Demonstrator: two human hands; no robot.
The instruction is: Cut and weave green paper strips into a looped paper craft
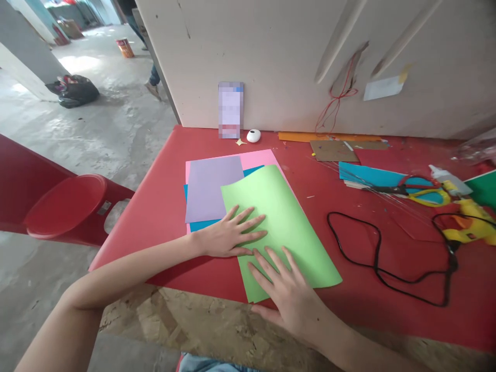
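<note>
A light green sheet of paper [287,222] lies at the near edge of the red tabletop, its right side curling up a little. My left hand [230,232] rests flat on its left part with the fingers spread. On its lower part lies my right hand [284,284], fingers apart and palm down; the fingertips of both hands nearly meet. Partly under the green sheet are a purple sheet [213,186], a blue sheet [203,225] and a pink sheet [265,156].
Toward the right are scissors [406,190], a yellow glue gun [470,222] with a looping black cord [375,253], a glue bottle [451,180] and blue strips [372,174]. A phone [231,111] leans on the wall beside a white case [253,136]. A red chair [70,206] stands left.
</note>
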